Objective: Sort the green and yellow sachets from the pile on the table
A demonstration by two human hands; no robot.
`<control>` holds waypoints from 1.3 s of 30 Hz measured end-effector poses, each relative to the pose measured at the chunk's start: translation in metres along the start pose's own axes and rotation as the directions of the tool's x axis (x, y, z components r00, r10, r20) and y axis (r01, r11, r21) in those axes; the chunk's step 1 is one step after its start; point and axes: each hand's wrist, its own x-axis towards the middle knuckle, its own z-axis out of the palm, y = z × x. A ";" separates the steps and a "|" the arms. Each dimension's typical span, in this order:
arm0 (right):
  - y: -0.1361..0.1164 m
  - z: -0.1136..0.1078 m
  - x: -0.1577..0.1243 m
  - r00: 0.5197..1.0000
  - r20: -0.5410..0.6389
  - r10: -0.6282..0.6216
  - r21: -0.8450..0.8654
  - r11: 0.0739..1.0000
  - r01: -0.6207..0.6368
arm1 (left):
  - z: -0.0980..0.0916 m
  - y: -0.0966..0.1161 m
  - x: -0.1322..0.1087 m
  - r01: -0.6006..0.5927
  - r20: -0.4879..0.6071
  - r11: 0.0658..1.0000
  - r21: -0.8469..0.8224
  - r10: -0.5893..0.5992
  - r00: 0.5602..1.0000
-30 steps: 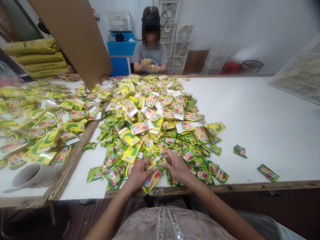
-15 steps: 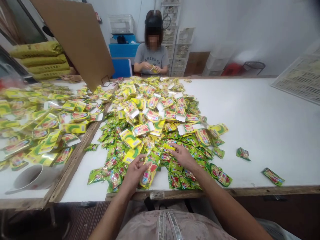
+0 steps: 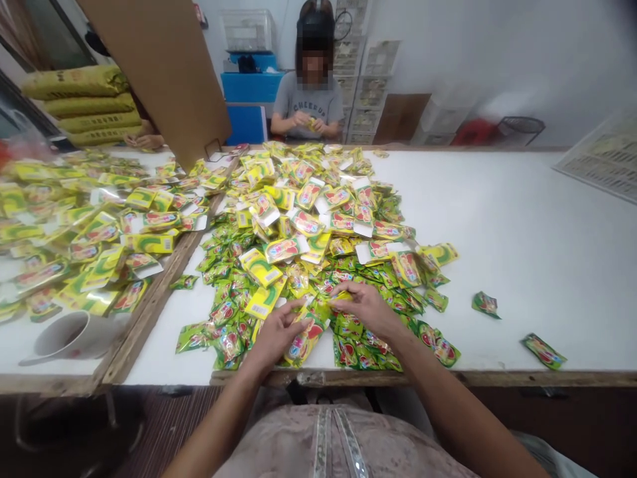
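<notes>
My left hand [image 3: 281, 332] grips a small yellow-and-green printed box [image 3: 309, 337] near the table's front edge, thumb on its face. Close to the box's upper end, my right hand [image 3: 368, 309] pinches a small yellow packet [image 3: 340, 298] between thumb and fingers. Whether the packet touches the box, I cannot tell. Under and around both hands lies a heap of green sachets [image 3: 355, 352] with red fruit pictures. Beyond them, yellow cartons [image 3: 261, 269] are piled, several with white flaps standing out.
A wooden strip [image 3: 144, 312] divides the table; more cartons [image 3: 99, 229] and a white mug [image 3: 70, 342] lie left of it. Two loose sachets [image 3: 543, 350] rest at right. A co-worker [image 3: 308, 99] sits opposite, handling something yellow. A cardboard sheet [image 3: 164, 73] stands at the back left.
My left hand has shifted slightly right and up with the box, which now tilts more to the right. The packet in my right hand is now closer to the box's upper end.
</notes>
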 end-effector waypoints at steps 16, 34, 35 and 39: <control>0.000 0.019 -0.008 0.988 -0.145 -0.051 -0.139 0.990 0.031 | -0.001 -0.006 -0.001 -0.056 0.092 0.998 -0.007 0.056 0.994; -0.001 0.034 -0.025 0.985 -0.120 -0.121 -0.207 0.974 0.094 | 0.003 0.002 -0.005 -0.041 0.141 0.998 -0.039 0.046 0.989; -0.002 0.034 -0.026 0.988 -0.086 -0.130 -0.236 0.966 0.107 | 0.003 0.003 -0.005 -0.043 0.161 0.999 -0.023 0.046 0.986; -0.007 0.036 -0.032 0.980 0.061 -0.189 -0.326 0.924 0.198 | 0.003 0.002 -0.004 -0.029 0.156 0.999 -0.033 0.034 0.987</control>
